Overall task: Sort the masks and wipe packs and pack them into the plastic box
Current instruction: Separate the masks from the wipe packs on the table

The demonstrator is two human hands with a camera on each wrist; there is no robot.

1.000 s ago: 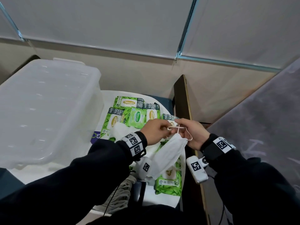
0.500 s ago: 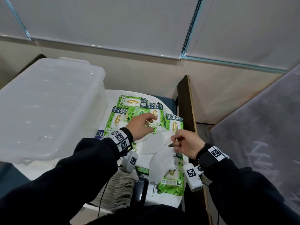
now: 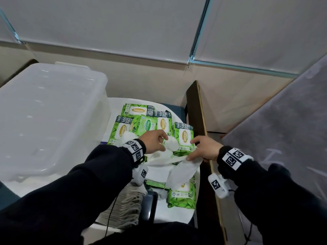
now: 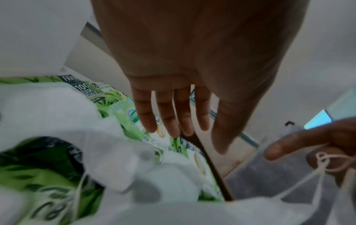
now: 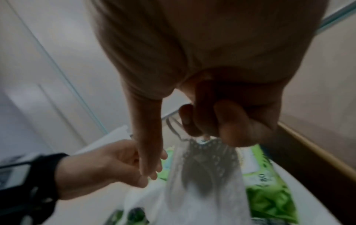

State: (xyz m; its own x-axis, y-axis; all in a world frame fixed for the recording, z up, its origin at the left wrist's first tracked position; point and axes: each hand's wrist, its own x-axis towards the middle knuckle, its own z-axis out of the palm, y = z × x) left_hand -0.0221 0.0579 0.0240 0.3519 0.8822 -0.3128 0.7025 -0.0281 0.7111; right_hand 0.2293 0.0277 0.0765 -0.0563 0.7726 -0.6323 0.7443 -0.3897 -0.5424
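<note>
Several green wipe packs [image 3: 184, 137] lie in a heap on the white table [image 3: 115, 106], with loose white masks among them. My right hand [image 3: 192, 152] pinches a white mask [image 3: 182, 171] by its top edge and ear loop [image 4: 323, 161], and the mask hangs down over the packs. The right wrist view shows thumb and curled fingers [image 5: 231, 129] closed on that mask [image 5: 204, 190], the index finger straight. My left hand [image 3: 163, 141] hovers with straight fingers [image 4: 165, 118] over another white mask [image 3: 170, 145] and holds nothing. The translucent plastic box [image 3: 53, 110] stands at the left with its lid on.
A dark wooden board [image 3: 200, 117] runs along the table's right edge, with a grey surface [image 3: 283, 138] beyond it. A stack of pale fringed material [image 3: 131, 206] sits at the table's near edge. One more wipe pack [image 3: 182, 195] lies at the front right.
A second ago both hands held the mask's ear loop. The left hand let go and moved out over the heap; the right hand has lowered the mask toward the packs.
</note>
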